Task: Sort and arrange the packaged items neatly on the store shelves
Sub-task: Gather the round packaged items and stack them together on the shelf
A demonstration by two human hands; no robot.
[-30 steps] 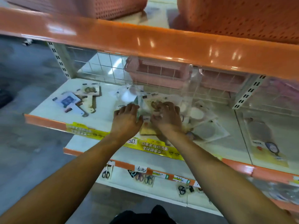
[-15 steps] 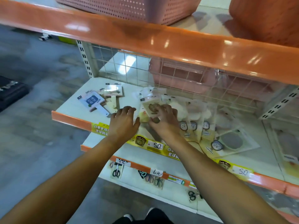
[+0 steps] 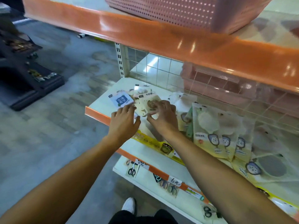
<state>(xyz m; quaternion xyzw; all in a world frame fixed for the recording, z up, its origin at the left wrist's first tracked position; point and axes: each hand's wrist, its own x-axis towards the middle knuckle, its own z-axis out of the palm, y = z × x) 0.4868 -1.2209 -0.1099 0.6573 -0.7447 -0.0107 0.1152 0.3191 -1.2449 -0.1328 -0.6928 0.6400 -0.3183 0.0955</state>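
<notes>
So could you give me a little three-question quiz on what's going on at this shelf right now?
1. True or false: the right hand pinches a packet with a brown print.
2. What sits on the top shelf? A) pink basket B) cardboard box C) bottles
3. Fill in: the packet with the blue square lies just beyond the ___ hand.

Key: 1 true; 2 A; 3 left.

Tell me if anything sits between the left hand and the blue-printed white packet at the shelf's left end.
Nothing visible does. The left hand hovers just before the blue-printed white packet, its fingers reaching the packet's near edge.
</notes>
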